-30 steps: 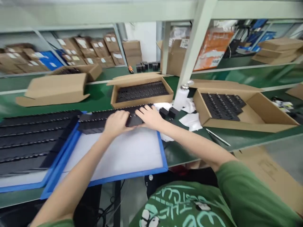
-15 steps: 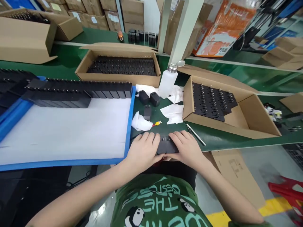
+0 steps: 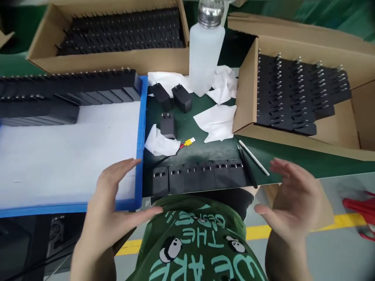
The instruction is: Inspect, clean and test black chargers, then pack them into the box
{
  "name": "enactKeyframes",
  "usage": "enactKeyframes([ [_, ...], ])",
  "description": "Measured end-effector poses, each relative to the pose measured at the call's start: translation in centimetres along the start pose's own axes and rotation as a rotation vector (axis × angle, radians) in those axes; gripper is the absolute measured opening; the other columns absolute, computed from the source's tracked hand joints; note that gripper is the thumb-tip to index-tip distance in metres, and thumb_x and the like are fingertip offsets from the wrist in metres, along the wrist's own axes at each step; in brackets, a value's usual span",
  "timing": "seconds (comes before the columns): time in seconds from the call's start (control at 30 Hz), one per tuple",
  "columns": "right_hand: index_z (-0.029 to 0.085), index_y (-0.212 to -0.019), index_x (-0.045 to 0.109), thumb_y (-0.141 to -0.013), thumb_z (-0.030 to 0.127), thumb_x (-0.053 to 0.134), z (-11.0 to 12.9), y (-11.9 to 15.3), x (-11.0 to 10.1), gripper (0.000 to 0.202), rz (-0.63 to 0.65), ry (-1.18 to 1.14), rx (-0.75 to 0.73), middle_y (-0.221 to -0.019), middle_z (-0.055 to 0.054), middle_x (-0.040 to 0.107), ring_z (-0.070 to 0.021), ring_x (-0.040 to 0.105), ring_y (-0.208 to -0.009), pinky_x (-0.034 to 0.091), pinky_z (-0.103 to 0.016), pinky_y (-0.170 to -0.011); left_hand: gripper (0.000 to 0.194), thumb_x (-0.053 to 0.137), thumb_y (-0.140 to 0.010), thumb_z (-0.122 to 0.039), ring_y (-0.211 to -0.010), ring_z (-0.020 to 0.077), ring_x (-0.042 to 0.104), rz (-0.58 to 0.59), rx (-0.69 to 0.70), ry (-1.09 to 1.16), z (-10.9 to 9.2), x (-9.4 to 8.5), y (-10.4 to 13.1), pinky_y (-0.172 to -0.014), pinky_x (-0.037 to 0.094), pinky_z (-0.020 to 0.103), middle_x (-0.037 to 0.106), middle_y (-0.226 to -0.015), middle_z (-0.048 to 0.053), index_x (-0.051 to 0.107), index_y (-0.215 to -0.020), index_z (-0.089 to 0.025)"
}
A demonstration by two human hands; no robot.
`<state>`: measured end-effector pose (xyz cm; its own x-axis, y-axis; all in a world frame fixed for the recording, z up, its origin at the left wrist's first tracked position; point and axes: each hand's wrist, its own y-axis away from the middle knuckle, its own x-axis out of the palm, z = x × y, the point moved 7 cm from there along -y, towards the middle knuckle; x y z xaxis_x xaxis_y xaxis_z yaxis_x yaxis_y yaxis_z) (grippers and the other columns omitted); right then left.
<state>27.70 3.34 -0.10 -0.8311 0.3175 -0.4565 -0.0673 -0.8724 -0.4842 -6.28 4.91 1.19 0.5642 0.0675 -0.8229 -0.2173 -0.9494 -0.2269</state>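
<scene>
Hovering, nothing held: left hand [image 3: 102, 207] over front right corner of tray [image 3: 141, 132], right hand [image 3: 295, 199] over front edge of bench [image 3: 211, 151]; fingers and thumbs apart, both. Six plugs [image 3: 191, 179] lined along bench's front edge, between hands, untouched. Looks part-way: back row [image 3: 96, 88] reaches tray's back right corner, second row [image 3: 38, 111] stops short. Right box [image 3: 245, 97] part filled. Three plugs [image 3: 168, 127] loose near tray's right edge.

Even, fairly bright light covers the bench [image 3: 211, 152], whitest on the tray [image 3: 96, 144] beside the left hand [image 3: 105, 205], with deep shadow below that hand. Glints dot the plugs [image 3: 191, 179] between both hands and the bottle cap [image 3: 211, 13] farther ahead. Past the right hand [image 3: 295, 201], a red item [image 3: 359, 212] looks soft and wide-angle stretch slants the bench edge.
</scene>
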Motion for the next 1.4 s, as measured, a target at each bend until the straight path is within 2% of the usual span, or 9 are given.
enactKeyframes([
  [0.1, 0.033, -0.144, 0.051, -0.071, 0.042, 0.087, -1.6, 2.1, 1.4, 0.082, 0.083, 0.033, 0.056, -0.13, -0.013, 0.056, -0.0375, 0.059, -0.117, 0.054, -0.06, -0.091, 0.076, 0.071, -0.085, -0.052, -0.128, 0.0389, 0.054, 0.055, -0.052, 0.041, 1.1, 0.8, 1.0, -0.106, 0.048, 0.063, 0.056, -0.138, 0.009, 0.037, -0.151, -0.035],
  [0.2, 0.032, -0.144, 0.05, -0.073, 0.031, 0.085, -1.9, 2.3, 2.3, 0.08, 0.103, 0.135, 0.051, -0.131, -0.013, 0.056, -0.0373, 0.058, -0.118, 0.053, -0.059, -0.091, 0.086, 0.08, -0.079, -0.044, -0.125, 0.0342, 0.057, 0.091, 0.034, 0.062, -0.2, 2.1, 0.6, -0.106, 0.049, 0.054, 0.06, -0.134, 0.01, 0.036, -0.152, -0.03],
  [0.4, 0.025, -0.151, 0.042, -0.081, 0.04, 0.079, -1.2, 0.8, 2.9, 0.08, 0.315, 0.347, 0.01, -0.133, -0.016, 0.056, -0.0398, 0.053, -0.124, 0.045, -0.058, -0.101, 0.081, 0.076, -0.083, -0.044, -0.127, 0.0283, 0.056, 0.168, 0.106, 0.065, -1.8, 3.1, -1.1, -0.108, 0.047, 0.045, 0.062, -0.13, 0.012, 0.035, -0.15, -0.023],
  [0.5, 0.026, -0.155, 0.035, -0.082, 0.043, 0.078, -0.7, 0.5, 3.3, 0.086, 0.362, 0.321, -0.007, -0.139, -0.016, 0.053, -0.0399, 0.051, -0.129, 0.045, -0.057, -0.103, 0.081, 0.077, -0.083, -0.045, -0.124, 0.0277, 0.057, 0.18, 0.1, 0.092, -1.6, 3.2, -1.3, -0.105, 0.048, 0.043, 0.062, -0.131, 0.013, 0.036, -0.149, -0.023],
  [0.67, 0.023, -0.154, 0.034, -0.083, 0.033, 0.078, -0.1, 0.4, 4.9, 0.084, 0.415, 0.262, -0.016, -0.139, -0.015, 0.054, -0.033, 0.052, -0.129, 0.047, -0.048, -0.106, 0.078, 0.078, -0.082, -0.043, -0.117, 0.0254, 0.061, 0.193, 0.051, 0.173, -0.5, 3.5, -1.3, -0.101, 0.051, 0.039, 0.064, -0.129, 0.009, 0.039, -0.148, -0.025],
  [0.8, 0.022, -0.152, 0.035, -0.085, 0.03, 0.077, -0.2, 0.2, 5.3, 0.08, 0.413, 0.242, -0.002, -0.139, -0.015, 0.054, -0.032, 0.052, -0.13, 0.048, -0.048, -0.105, 0.067, 0.076, -0.083, -0.044, -0.112, 0.0256, 0.063, 0.178, 0.067, 0.172, -0.4, 3.5, -1.3, -0.097, 0.053, 0.039, 0.066, -0.122, 0.007, 0.048, -0.141, -0.025],
  [0.97, 0.022, -0.156, 0.03, -0.092, 0.053, 0.062, -0.3, 0.5, 4.0, 0.078, 0.366, 0.149, -0.066, -0.14, -0.018, 0.05, -0.0372, 0.051, -0.129, 0.05, -0.057, -0.101, 0.063, 0.075, -0.084, -0.045, -0.11, 0.0259, 0.064, 0.166, 0.039, 0.16, -0.4, 3.5, -1.4, -0.096, 0.054, 0.041, 0.067, -0.121, 0.005, 0.05, -0.14, -0.029],
  [1.2, 0.023, -0.144, 0.049, -0.088, 0.025, 0.068, -0.5, 1.2, 2.4, 0.06, 0.322, 0.332, -0.081, -0.132, -0.016, 0.057, -0.0367, 0.056, -0.12, 0.049, -0.057, -0.098, 0.064, 0.075, -0.083, -0.048, -0.11, 0.0276, 0.065, 0.174, -0.013, 0.178, 0.0, 3.7, -1.3, -0.095, 0.056, 0.043, 0.067, -0.124, 0.004, 0.051, -0.14, -0.033],
  [1.4, 0.028, -0.145, 0.047, -0.087, 0.021, 0.067, -0.2, 1.8, 2.7, 0.062, 0.262, 0.322, -0.117, -0.129, -0.013, 0.06, -0.035, 0.058, -0.119, 0.052, -0.056, -0.096, 0.063, 0.076, -0.082, -0.046, -0.108, 0.0279, 0.066, 0.159, -0.005, 0.166, 0.0, 3.5, -1.2, -0.092, 0.058, 0.042, 0.068, -0.122, 0.004, 0.054, -0.139, -0.032],
])
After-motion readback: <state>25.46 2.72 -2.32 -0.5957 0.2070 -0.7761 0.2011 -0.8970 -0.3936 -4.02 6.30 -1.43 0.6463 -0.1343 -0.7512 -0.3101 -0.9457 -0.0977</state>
